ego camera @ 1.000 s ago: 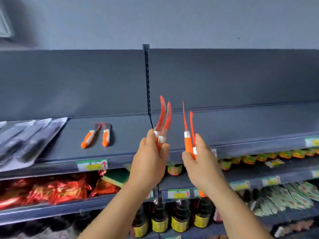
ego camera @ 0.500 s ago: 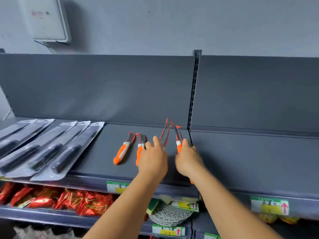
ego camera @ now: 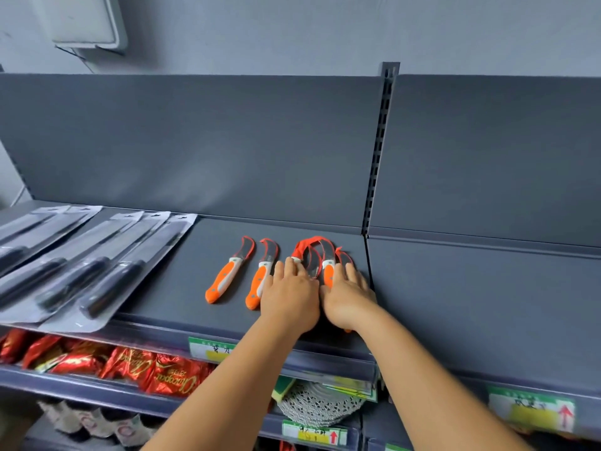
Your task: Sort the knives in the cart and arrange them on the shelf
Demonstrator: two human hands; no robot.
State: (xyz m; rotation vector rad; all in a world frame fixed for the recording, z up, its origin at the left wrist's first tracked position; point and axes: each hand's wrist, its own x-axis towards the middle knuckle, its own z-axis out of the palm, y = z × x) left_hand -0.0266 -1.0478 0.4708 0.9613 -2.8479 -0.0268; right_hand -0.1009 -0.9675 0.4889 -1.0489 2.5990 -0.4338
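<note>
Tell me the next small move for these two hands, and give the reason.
Probably spread the bunched knives apart and lift off. Both the left hand and right hand lie flat on them, blades overlapping, while the two knives to their left lie separate and parallel on the shelf. Matching that spacing would finish the row.

Orange-and-white knives [ego camera: 224,278] (red-edged blades), dark grey shelf [ego camera: 182,288], red packets [ego camera: 172,375]

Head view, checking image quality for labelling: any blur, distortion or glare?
Head view: wide-angle lens bends the shelf edge; left hand and right hand are slightly motion-blurred; soft, even light; mild glare on the packaged knives.
</note>
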